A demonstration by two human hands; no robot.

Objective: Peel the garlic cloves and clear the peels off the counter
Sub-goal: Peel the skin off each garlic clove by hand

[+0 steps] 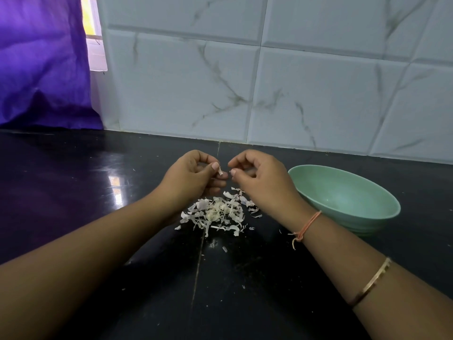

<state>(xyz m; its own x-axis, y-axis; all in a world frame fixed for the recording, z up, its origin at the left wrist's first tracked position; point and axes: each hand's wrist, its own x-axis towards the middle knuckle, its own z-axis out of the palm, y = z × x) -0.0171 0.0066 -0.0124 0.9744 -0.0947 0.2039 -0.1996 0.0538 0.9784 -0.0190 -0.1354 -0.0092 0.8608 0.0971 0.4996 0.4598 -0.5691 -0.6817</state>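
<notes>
The left hand (193, 175) is hovering above the black table (73, 192), its fingers (215, 165) curling inward and the thumb pressing a small pale garlic piece (220, 171) against them. The piece is showing only as a whitish sliver poking out beside the thumbnail. Whether it is a clove or just a strip of skin is not clear, since the fingers are covering most of it.

The right hand (259, 180) is hanging just beside the left, knuckles up, its fingers also curling toward the palm. A tiny white speck is sitting at the tip of its thumb, but it is too small to tell if the hand is pinching anything, so its grip cannot be told.

Below and between the two hands, a loose pile of peels (215, 214) is lying on the table: thin, papery, off-white curls and flakes, with a yellowish clump in the middle. A few stray scraps are lying scattered nearer the camera. The right wrist is overlapping the pile's far right edge, hiding part of it.

A pale green bowl (343, 192) is sitting on the table to the right of the pile, partly hidden behind the right forearm; the part of its inside that shows is bare.

An orange thread (308, 224) and a gold bangle (370, 283) are circling the right forearm. White marbled tiles (294, 94) are rising behind the table, and a purple curtain (41, 69) is hanging at the left.
</notes>
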